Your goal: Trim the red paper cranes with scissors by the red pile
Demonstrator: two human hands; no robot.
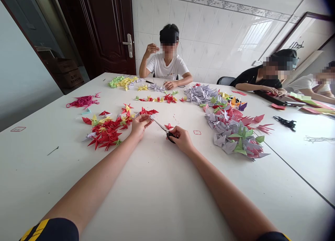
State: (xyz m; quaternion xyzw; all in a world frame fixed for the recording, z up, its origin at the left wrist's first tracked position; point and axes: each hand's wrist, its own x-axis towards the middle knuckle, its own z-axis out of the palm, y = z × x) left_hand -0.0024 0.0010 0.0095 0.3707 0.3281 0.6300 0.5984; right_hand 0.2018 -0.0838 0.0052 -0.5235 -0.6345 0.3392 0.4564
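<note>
My right hand (181,138) is closed round the black handles of a pair of scissors (162,128), whose blades point left toward my left hand. My left hand (140,124) is pinched shut at the blade tips on something I cannot make out, right beside a string of red and yellow folded paper cranes (108,129). A single small red crane (169,126) lies just behind the scissors. Both forearms rest on the white table (157,192).
A big pile of grey, red and green cranes (232,132) lies to the right. A pink cord bundle (83,101) lies far left. More crane strings (157,99) lie at the back. Three other people sit at the far side, one holding up a thread.
</note>
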